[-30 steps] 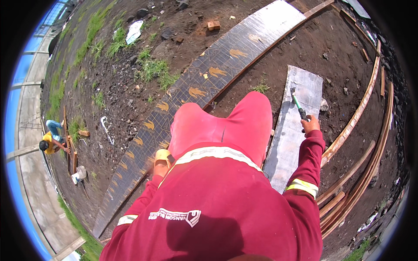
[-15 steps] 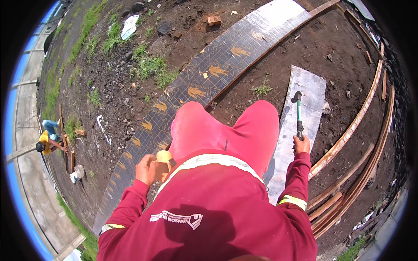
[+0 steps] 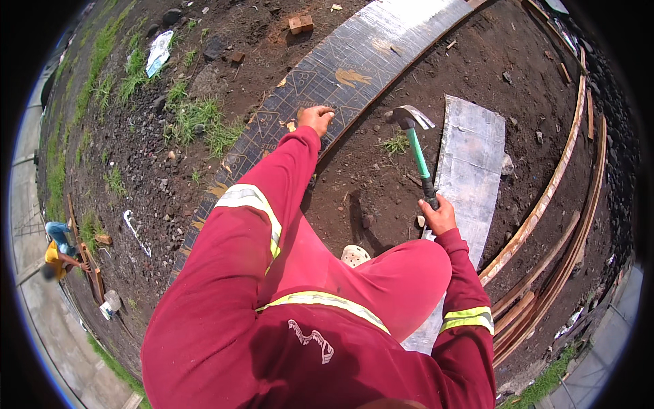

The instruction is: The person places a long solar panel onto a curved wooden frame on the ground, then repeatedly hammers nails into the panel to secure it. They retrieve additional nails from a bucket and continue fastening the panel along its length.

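My right hand (image 3: 441,215) is wrapped round the black grip of a claw hammer (image 3: 417,151). The hammer has a green shaft and a metal head, raised above the soil. Farther left, my left hand (image 3: 317,120) is over the long black-faced plywood board (image 3: 308,85) near its right edge. Its fingertips are pinched together; anything between them is too small to make out. Printed yellow figures and a grid mark the board's face. Below my arms are my bent knees and one light clog (image 3: 355,255).
A grey sheet (image 3: 470,157) lies right of the hammer. Long timber strips (image 3: 565,293) lie at the far right. Bricks (image 3: 300,24) sit beyond the board. A person in yellow (image 3: 58,255) crouches at far left by wood pieces (image 3: 95,283). Grass tufts (image 3: 204,126) and stones dot the soil.
My left hand has gone from a yellow pouch-like thing at my waist out over the board. The hammer has come up and left, toward the board. My body leans forward.
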